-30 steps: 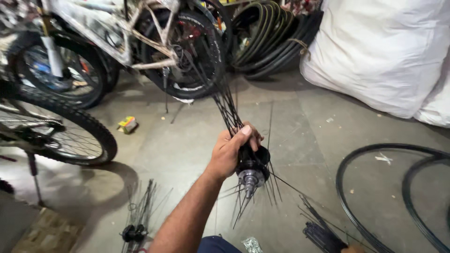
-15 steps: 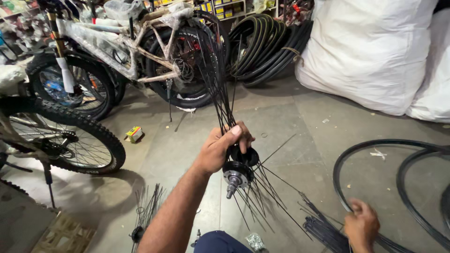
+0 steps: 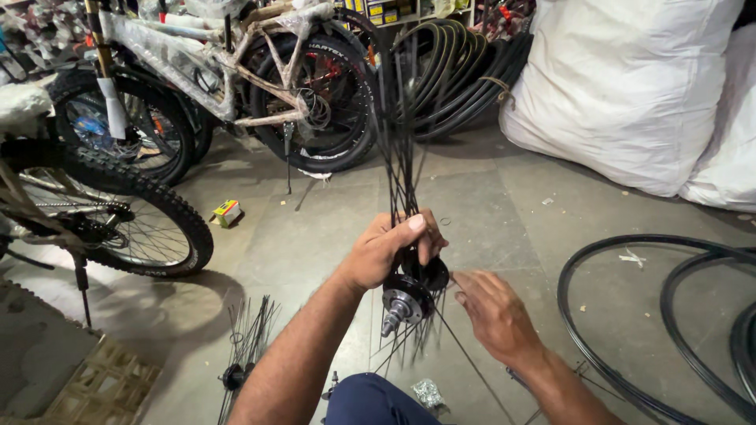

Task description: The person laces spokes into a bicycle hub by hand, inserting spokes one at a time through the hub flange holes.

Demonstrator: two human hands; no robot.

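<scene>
Right hand point(image 3: 492, 315) had come up from the floor by the bare rims point(image 3: 630, 315) and now sat open just beside the hub point(image 3: 409, 295), holding nothing I could see. Left hand point(image 3: 386, 252) stayed clenched on the spoke bundle point(image 3: 400, 157) above the hub, mid-floor. Lower spokes blurred; spoke tops lost against tyres.

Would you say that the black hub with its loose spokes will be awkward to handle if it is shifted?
Probably. The thin spokes fan out unevenly above the left hand, so they likely flex and swing. The metal hub looks dense, likely bottom-heavy. Set down, its round body might roll.
</scene>
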